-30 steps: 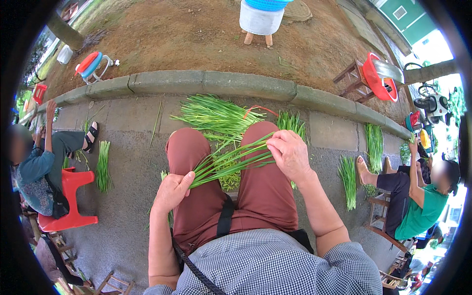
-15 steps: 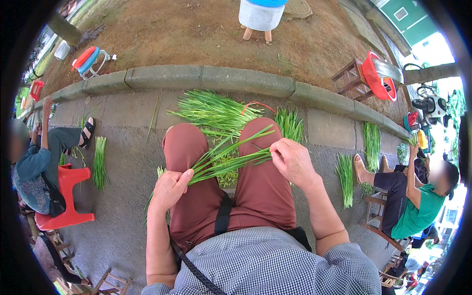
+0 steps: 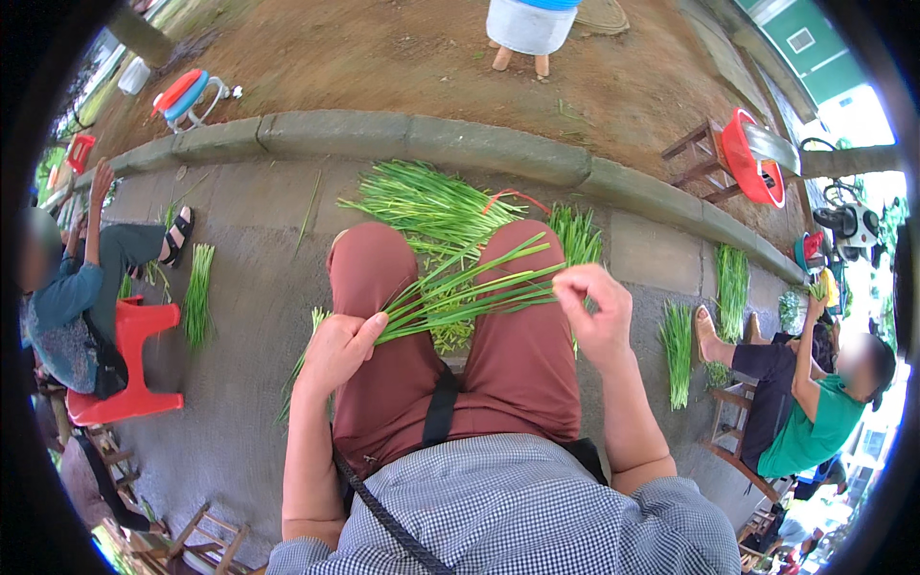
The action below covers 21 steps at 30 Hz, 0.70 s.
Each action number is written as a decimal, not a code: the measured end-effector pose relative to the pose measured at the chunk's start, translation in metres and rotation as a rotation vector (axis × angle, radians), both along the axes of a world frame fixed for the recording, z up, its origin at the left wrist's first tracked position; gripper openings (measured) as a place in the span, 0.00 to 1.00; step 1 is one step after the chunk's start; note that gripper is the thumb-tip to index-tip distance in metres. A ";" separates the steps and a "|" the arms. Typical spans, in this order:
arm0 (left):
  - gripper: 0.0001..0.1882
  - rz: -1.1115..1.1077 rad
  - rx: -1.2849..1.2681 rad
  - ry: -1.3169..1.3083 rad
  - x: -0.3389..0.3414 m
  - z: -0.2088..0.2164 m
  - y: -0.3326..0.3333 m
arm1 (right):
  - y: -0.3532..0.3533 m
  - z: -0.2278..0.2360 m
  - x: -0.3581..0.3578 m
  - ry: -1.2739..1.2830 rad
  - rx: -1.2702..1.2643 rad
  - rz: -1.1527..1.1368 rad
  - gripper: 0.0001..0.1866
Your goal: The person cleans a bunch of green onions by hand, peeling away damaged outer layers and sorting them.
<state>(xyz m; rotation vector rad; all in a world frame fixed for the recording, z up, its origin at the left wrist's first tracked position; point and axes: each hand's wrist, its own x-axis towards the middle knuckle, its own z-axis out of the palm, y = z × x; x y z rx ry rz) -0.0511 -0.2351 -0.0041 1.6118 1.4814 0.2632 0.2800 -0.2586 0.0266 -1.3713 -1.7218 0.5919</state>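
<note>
My left hand (image 3: 347,347) is closed around a thin bunch of garlic chives (image 3: 450,307) above my left thigh. The pale ends fan out toward the right, and the green leaves hang past my wrist on the left. Beside the fanned ends, my right hand (image 3: 602,311) makes a pinch with thumb and forefinger. Whether a stalk or a scrap is between those fingertips is too small to tell. Beyond my knees lies a large pile of garlic chives (image 3: 422,199), with a red tie (image 3: 517,196) at its right. Pale trimmings (image 3: 450,335) show between my legs.
A smaller chive bundle (image 3: 577,235) lies by my right knee. A stone kerb (image 3: 479,146) crosses ahead. One person sits at left by a red stool (image 3: 144,335), another in a green top (image 3: 815,431) at right. More chive bundles (image 3: 678,355) lie near them. A red basin (image 3: 743,158) stands on a stool.
My right hand has moved slightly right and up, away from the middle of the stalks to their ends. The stalks in my left hand spread wider. The whole view has shifted a little.
</note>
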 end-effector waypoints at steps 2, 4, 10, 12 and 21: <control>0.33 0.002 -0.012 -0.023 0.002 -0.002 0.002 | -0.008 0.001 -0.010 -0.034 -0.031 0.159 0.08; 0.32 0.002 -0.015 -0.025 0.002 -0.001 0.001 | -0.016 -0.003 -0.030 -0.057 -0.156 0.272 0.09; 0.32 0.011 -0.011 0.001 0.003 0.000 0.001 | -0.019 -0.042 -0.054 -0.175 0.000 0.419 0.10; 0.32 0.026 -0.027 -0.008 0.002 0.000 -0.001 | -0.019 -0.041 -0.053 -0.167 -0.013 0.391 0.07; 0.31 -0.011 0.055 0.014 0.002 -0.005 -0.004 | 0.007 -0.018 -0.020 -0.257 0.046 0.033 0.05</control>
